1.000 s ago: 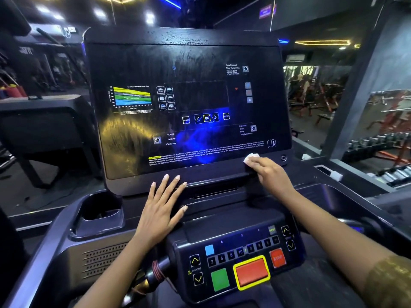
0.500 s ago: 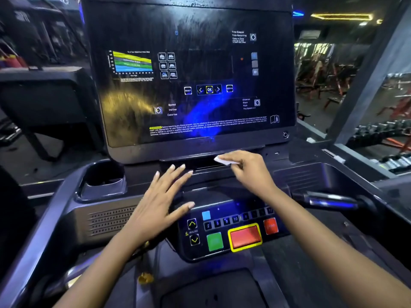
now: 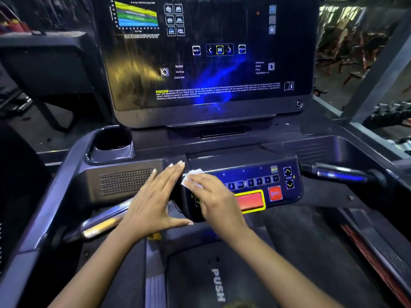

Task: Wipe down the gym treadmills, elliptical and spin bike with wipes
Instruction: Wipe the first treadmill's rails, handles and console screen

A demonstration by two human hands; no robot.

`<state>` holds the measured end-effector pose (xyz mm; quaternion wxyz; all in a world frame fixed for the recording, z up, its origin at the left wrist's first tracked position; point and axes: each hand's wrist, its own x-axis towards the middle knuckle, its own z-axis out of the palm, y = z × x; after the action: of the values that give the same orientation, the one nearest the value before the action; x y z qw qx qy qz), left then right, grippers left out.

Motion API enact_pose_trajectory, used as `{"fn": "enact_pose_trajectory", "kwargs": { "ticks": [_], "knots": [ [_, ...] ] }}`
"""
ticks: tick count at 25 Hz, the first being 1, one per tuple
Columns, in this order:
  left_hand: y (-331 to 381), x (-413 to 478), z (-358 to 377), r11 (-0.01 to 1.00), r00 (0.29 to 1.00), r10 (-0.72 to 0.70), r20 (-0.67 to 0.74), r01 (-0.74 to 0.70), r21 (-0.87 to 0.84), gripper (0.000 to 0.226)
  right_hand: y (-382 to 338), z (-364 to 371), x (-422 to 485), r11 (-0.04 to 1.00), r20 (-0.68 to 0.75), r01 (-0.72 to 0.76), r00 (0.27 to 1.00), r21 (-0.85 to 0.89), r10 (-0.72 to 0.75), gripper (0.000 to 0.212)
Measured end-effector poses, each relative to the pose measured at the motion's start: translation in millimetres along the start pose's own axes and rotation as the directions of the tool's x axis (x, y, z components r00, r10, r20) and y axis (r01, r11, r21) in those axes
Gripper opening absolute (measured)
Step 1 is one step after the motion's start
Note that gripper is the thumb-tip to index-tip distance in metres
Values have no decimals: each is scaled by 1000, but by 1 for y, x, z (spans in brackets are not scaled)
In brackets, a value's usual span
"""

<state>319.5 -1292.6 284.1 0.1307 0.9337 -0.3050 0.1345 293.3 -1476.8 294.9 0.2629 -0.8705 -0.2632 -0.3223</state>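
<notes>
1. The right hand (image 3: 213, 196) lies flat on the left part of the treadmill's control panel (image 3: 255, 181), fingers extended and pressing a small white wipe (image 3: 193, 177) against the panel's upper left corner.
2. The wipe is crumpled; only its edge shows past the fingertips, the rest lies under the hand.
3. The left hand (image 3: 155, 201) is open and holds nothing, fingers straight and together, thumb spread toward the right hand. It rests beside the panel's left edge, next to the perforated speaker grille (image 3: 125, 182).
4. On the panel, to the right of the wiping hand, sit a wide red button with a yellow border (image 3: 251, 201), a smaller red stop button (image 3: 275, 193) and a row of number keys (image 3: 255, 182).
5. Above the panel stands the large dark display screen (image 3: 211, 52), streaked with smears and lit with menu icons.
6. A cup holder (image 3: 111, 145) sits at the screen's lower left.
7. A chrome handlebar (image 3: 338, 174) juts out right of the panel.
</notes>
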Motion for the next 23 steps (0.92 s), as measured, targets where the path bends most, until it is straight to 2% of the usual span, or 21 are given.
{"fn": "enact_pose_trajectory", "kwargs": {
  "ticks": [3,8,12,13,17,19,23],
  "knots": [
    [2,-1,1,1000,1000,-20,-14,20,12,120,0,5,-20,994,20,79,997,-73,-78,32],
    [6,1,0,998,999,-47,-20,48,47,121,18,-17,-65,975,110,204,975,-85,-195,34],
    [8,2,-3,997,998,-59,0,59,52,120,39,-24,-25,994,-72,102,992,-45,-105,32],
    [9,1,-3,997,998,-63,1,63,54,120,39,-21,-9,993,-79,104,991,-47,-108,31],
    [14,3,-7,992,998,-60,3,60,107,120,42,-7,0,925,96,357,933,-129,-346,33],
    [17,5,-11,990,999,-48,-4,48,132,118,60,-20,-12,945,59,283,959,-166,-277,40],
    [28,5,-11,988,1000,-23,-14,25,151,117,97,-52,-37,966,-67,4,997,-259,-22,50]
  ]
}}
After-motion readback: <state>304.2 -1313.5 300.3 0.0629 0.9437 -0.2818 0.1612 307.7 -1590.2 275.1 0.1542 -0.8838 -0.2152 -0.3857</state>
